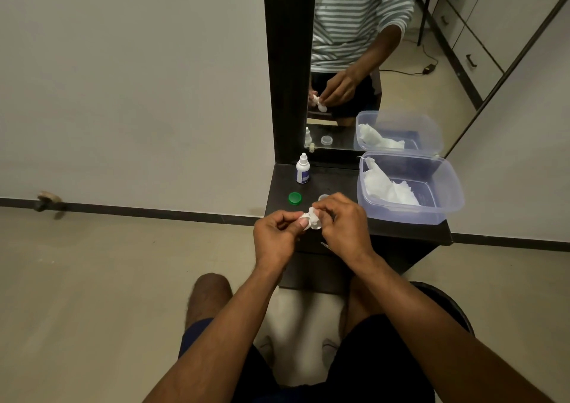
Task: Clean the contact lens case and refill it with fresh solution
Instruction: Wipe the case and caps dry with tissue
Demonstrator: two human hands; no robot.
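Both hands meet over the dark surface point(339, 171) — left hand point(274, 236) pinches the lens case point(314, 222), right hand point(342, 223) pinches tissue point(310, 211) against it, apparently wiping; solution bottle point(302, 169) waits at eleven o'clock.

I hold the small white lens case point(315, 221) over the dark shelf's point(401, 233) front edge, seemingly wrapped in tissue. The white solution bottle point(302, 169) stands upright behind; the green cap point(295, 198) lies flat nearby.

Bare forearms and hands point(308, 233); dark shorts; mirror point(354, 48) shows a grey-and-white striped long-sleeved top.
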